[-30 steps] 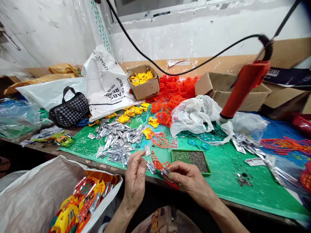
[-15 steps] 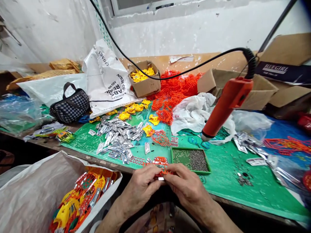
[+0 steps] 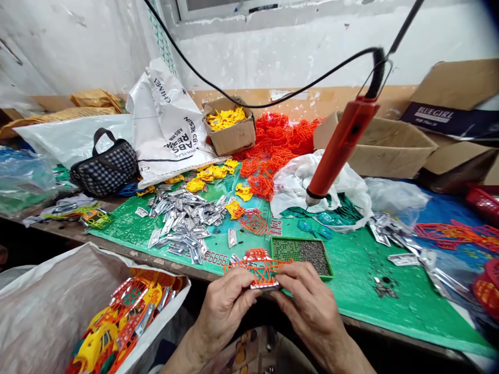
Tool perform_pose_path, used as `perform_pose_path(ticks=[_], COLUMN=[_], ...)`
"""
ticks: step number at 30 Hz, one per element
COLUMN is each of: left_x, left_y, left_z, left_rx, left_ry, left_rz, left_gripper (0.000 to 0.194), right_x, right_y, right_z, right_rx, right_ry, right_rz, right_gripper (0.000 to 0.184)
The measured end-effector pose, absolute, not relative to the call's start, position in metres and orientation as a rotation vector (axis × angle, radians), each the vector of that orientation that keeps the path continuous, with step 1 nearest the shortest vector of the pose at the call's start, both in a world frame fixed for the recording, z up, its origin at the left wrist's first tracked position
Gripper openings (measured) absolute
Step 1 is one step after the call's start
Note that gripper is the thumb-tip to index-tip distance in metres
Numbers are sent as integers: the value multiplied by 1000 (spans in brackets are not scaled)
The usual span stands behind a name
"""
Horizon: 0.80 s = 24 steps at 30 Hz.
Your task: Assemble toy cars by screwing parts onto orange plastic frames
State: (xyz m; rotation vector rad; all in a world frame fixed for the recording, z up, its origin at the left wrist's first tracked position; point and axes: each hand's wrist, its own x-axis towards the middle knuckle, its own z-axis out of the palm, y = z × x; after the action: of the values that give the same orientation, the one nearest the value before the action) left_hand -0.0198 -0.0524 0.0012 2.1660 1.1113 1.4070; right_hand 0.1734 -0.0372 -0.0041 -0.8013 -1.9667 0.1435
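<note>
The left hand [image 3: 228, 301] and the right hand [image 3: 310, 298] each pinch one end of an orange plastic frame [image 3: 265, 272] between thumb and fingertips, at the near edge of a glossy green sheet [image 3: 366, 296]. Thin crossed struts form its openwork body; the long axis runs left to right, though which end is its front I cannot tell. Just beyond the right hand sits a shallow green tray [image 3: 329, 262] of dark, grainy bits. Farther off lie flat, shiny silver pieces [image 3: 183, 218], then a crumpled white bag [image 3: 296, 176] and a tangled orange heap [image 3: 278, 135].
</note>
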Motion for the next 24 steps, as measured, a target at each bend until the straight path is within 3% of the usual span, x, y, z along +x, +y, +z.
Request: perform_pose_path(ticks=[11,24], left_x=[-17,-20], left_y=[-53,-56], left_z=[0,4], left_rx=[2159,2317], left_ry=[1094,964], left_rz=[1371,1399], left_gripper=[10,13], right_x=[174,174], right_y=[-40,-53], right_z=[-11,-14], right_rx=[-713,-689], right_ry=[-1871,-1838], right_rz=[275,176], right_gripper=[20,21])
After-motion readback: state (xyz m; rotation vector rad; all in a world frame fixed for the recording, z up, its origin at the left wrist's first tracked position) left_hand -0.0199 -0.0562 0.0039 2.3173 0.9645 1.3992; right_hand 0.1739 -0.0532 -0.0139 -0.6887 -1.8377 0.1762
